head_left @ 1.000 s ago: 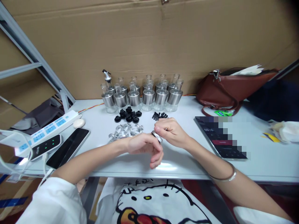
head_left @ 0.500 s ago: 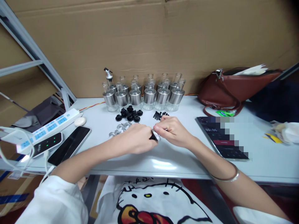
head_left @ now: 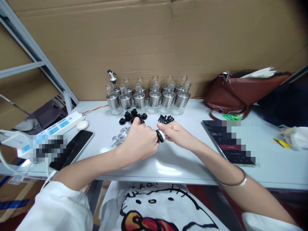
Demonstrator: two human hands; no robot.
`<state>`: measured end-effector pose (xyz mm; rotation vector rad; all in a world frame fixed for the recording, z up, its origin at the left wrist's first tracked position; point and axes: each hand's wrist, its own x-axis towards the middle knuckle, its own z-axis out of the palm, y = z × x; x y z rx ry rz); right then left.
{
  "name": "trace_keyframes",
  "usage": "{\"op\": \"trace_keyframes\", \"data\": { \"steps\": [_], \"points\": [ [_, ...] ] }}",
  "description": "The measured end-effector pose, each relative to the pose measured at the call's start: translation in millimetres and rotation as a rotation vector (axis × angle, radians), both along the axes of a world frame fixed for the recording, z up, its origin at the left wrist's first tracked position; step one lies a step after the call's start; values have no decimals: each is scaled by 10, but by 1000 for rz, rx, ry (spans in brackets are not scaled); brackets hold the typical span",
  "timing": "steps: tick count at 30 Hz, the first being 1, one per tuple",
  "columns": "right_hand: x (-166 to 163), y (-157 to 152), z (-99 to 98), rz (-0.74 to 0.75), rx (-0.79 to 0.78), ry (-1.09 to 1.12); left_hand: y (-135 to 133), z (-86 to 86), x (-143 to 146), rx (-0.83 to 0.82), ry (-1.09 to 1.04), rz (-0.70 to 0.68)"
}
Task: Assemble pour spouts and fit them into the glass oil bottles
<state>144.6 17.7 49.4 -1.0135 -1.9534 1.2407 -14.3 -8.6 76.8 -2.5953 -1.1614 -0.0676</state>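
Between the curled left hand (head_left: 141, 139) and the pinching right hand (head_left: 177, 134), both clamped on it, a black-and-silver fitting (head_left: 160, 136) points sideways, axis running hand to hand, silver end rightward. Beyond both hands stand bottles (head_left: 154, 98); the left hand partly hides silver pieces (head_left: 118, 139) and black caps (head_left: 127, 115).

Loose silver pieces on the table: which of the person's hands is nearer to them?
Left. The left hand is just right of the silver pieces, partly hiding them; the right hand is farther right, beyond the left.
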Motion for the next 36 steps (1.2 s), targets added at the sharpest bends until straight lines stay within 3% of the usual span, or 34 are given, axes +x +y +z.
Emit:
{"op": "trace_keyframes", "data": {
  "steps": [4, 8, 18, 23, 26, 30, 36],
  "points": [
    [40, 45, 17, 121, -345, 87, 102, -31, -10, -30, 22, -27],
    [70, 60, 16, 201, -531, 232, 197, -18, -35, 0, 13, -51],
    [67, 79, -92, 288, -750, 381, 333, -87, -154, 288, -98, -227],
    [43, 39, -74, 367, -770, 397, 464, -176, -244, 501, -236, -426],
    [10, 3, -63, 443, -745, 420, 541, -223, -278, 548, -352, -521],
    [-17, -26, -30, 454, -710, 463, 553, -191, -270, 447, -390, -431],
    [14, -4, 26, 335, -623, 528, 487, 80, -280, 86, -212, -253]
  ]
}}
